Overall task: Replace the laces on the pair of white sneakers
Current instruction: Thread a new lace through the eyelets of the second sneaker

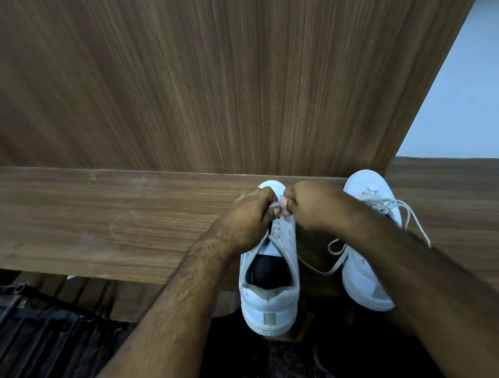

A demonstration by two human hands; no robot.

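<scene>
Two white sneakers stand on a narrow wooden ledge (107, 223), toes toward the back panel. The left sneaker (269, 288) has empty upper eyelets and its heel juts over the ledge's front edge. My left hand (252, 214) and my right hand (306, 206) meet over its forefoot, fingers curled, pinching a white lace (274, 206) near the toe. The right sneaker (369, 269) is partly hidden under my right forearm. Its own pale lace (412, 216) is threaded, with loose ends trailing across the ledge between the two shoes.
A tall wood-grain panel (209, 76) rises directly behind the ledge. A pale wall (467, 93) shows at the upper right. Below the ledge at the lower left lies a dark slatted metal frame (34, 341). Dark floor lies beneath the sneakers' heels.
</scene>
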